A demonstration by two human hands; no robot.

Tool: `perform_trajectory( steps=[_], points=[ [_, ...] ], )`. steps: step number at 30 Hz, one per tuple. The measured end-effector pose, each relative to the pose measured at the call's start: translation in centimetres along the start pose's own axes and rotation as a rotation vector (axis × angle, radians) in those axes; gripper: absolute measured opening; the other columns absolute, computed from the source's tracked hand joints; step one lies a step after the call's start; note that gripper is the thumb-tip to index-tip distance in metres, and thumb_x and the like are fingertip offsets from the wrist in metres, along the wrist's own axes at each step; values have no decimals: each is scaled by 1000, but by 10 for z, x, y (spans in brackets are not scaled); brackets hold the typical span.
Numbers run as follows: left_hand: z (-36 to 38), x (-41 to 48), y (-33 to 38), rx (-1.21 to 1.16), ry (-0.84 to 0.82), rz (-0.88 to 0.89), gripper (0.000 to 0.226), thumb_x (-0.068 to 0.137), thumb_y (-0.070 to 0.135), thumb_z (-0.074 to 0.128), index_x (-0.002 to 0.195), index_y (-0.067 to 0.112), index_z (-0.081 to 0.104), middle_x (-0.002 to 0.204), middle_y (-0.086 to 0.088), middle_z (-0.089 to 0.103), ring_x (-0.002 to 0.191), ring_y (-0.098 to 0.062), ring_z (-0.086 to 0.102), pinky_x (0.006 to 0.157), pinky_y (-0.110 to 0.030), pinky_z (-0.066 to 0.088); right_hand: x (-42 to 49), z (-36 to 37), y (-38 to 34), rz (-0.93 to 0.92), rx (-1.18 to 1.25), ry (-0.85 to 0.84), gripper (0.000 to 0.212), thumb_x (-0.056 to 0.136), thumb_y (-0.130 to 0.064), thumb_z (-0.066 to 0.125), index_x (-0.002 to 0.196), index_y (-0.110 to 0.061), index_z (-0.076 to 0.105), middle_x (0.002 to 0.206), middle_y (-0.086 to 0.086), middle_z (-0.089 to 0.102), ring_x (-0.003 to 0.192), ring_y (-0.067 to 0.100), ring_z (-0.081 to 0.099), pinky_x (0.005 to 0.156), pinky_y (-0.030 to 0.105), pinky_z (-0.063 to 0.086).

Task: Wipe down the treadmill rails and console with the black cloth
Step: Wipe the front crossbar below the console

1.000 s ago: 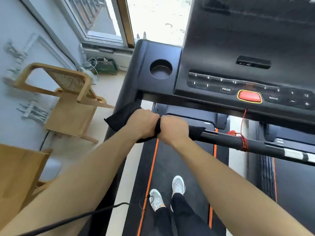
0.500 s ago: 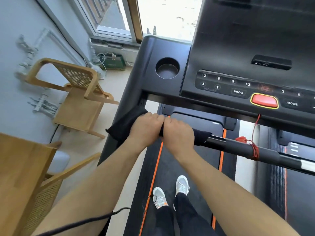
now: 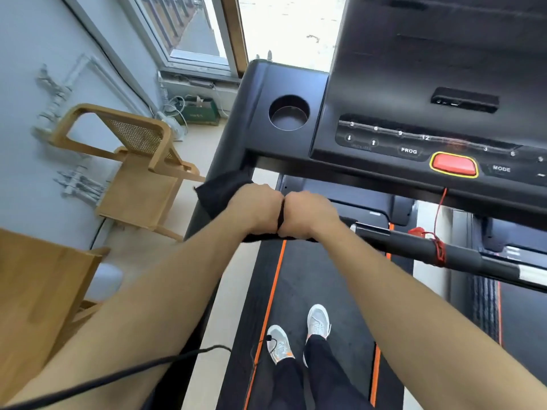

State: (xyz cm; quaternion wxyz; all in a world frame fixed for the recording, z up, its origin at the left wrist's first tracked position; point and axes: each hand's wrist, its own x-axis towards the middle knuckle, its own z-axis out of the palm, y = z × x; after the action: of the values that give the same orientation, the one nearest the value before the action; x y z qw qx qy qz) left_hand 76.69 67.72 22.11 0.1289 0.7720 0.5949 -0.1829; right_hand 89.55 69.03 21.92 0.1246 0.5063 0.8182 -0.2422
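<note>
My left hand [image 3: 257, 207] and my right hand [image 3: 307, 213] sit side by side, both gripping the black cloth [image 3: 220, 192] wrapped over the left end of the treadmill's front handrail [image 3: 414, 245]. Loose cloth hangs out to the left of my left hand, against the upright. The cloth's right part is hidden under my right hand. Above them the black console [image 3: 414, 84] carries buttons, a red stop button [image 3: 454, 164] and a round cup holder [image 3: 288, 113].
A red safety cord [image 3: 438, 247] is tied round the handrail to the right of my hands. The belt [image 3: 310, 276] with orange stripes and my two shoes lie below. A wooden chair [image 3: 139, 170] and a wooden table [image 3: 38, 291] stand at left near the window wall.
Both hands with the cloth have slid a little left along the handrail, toward the upright. The bit of cloth that showed to the right of my right hand is now covered.
</note>
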Motion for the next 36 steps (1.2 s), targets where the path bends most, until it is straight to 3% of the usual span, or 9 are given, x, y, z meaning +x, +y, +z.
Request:
perform_trajectory(
  steps=[6, 9, 14, 17, 20, 25, 31, 33, 36],
  points=[
    [41, -18, 23, 99, 526, -138, 26, 64, 9, 73, 79, 18, 54, 75, -3, 61, 72, -28, 57, 63, -36, 37, -30, 55, 13, -16, -277, 683, 32, 61, -16, 82, 76, -15, 54, 67, 3, 59, 58, 25, 57, 54, 31, 25],
    [38, -14, 32, 89, 519, -78, 29, 62, 14, 77, 79, 18, 54, 74, -3, 62, 69, -27, 57, 59, -36, 37, -34, 38, 28, -13, -255, 561, 30, 67, -28, 80, 81, -16, 57, 71, 1, 63, 59, 25, 60, 51, 28, 29],
    [-9, 8, 29, -61, -61, 47, 31, 66, 47, 68, 92, 31, 61, 82, 5, 64, 74, -22, 62, 62, -32, 47, -22, -9, 59, 32, 58, -189, 36, 65, -48, 72, 90, -24, 61, 79, -4, 66, 66, 17, 61, 54, 28, 41],
    [-22, 17, 30, -104, -212, 92, 42, 59, 50, 69, 97, 33, 64, 83, 6, 67, 75, -20, 64, 68, -35, 54, -16, -24, 68, 8, 232, -375, 29, 66, -43, 77, 84, -22, 67, 78, -2, 70, 68, 15, 67, 56, 27, 47],
    [-6, 6, 37, -41, 14, 92, 35, 69, 46, 67, 97, 27, 59, 83, 6, 64, 74, -23, 63, 59, -32, 43, -28, -19, 68, -8, 129, -252, 26, 68, -44, 72, 77, -24, 58, 72, -4, 63, 66, 20, 63, 55, 30, 46],
    [13, 9, 81, 25, 256, 114, 18, 75, 27, 65, 91, 23, 58, 85, 2, 67, 74, -24, 65, 55, -32, 40, -67, 34, 80, 11, -277, 480, 26, 66, -31, 75, 80, -20, 57, 70, 0, 64, 63, 28, 65, 51, 32, 41],
    [-38, 47, 84, -276, -483, 178, 27, 65, 37, 79, 80, 22, 63, 79, 2, 66, 68, -14, 62, 66, -34, 57, -40, -25, 102, 55, 157, -349, 29, 68, -42, 77, 86, -21, 68, 76, -3, 67, 72, 21, 66, 58, 32, 50],
    [-36, 43, 86, -235, -435, 183, 30, 66, 40, 77, 87, 21, 65, 81, 3, 67, 71, -17, 64, 67, -34, 57, -42, -24, 105, 55, 180, -365, 29, 68, -41, 77, 86, -20, 69, 77, -3, 68, 71, 19, 65, 58, 31, 50],
    [-6, 27, 98, -26, 55, 151, 21, 73, 37, 67, 89, 24, 62, 80, 3, 65, 71, -24, 65, 56, -31, 41, -62, 10, 105, 52, -135, 103, 24, 71, -40, 69, 87, -23, 62, 79, -3, 67, 74, 25, 67, 57, 31, 42]
  ],
)
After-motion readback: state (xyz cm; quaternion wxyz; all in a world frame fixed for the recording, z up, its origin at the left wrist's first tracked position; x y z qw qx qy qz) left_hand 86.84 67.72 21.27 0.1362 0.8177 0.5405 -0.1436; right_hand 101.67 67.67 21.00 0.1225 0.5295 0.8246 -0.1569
